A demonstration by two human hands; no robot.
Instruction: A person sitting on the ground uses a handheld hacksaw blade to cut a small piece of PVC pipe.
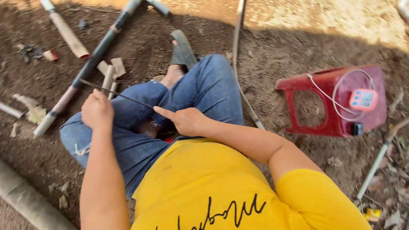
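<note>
One thin strip [117, 94] (tip upper-left), slanted.

Glossy red plastic stool [336, 100], blue denim jeans [200, 91], matt yellow cloth shirt [213, 183], rough loose soil [294, 47]

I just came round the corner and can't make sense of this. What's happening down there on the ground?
A person in a yellow shirt and blue jeans sits on bare dirt with legs crossed. The left hand is closed around a thin dark strip that runs across the lap, and the right hand meets its other end with the forefinger stretched along it. Bamboo poles and offcuts lie in front. A red plastic stool stands to the right, with a small pink device and white cord on it.
</note>
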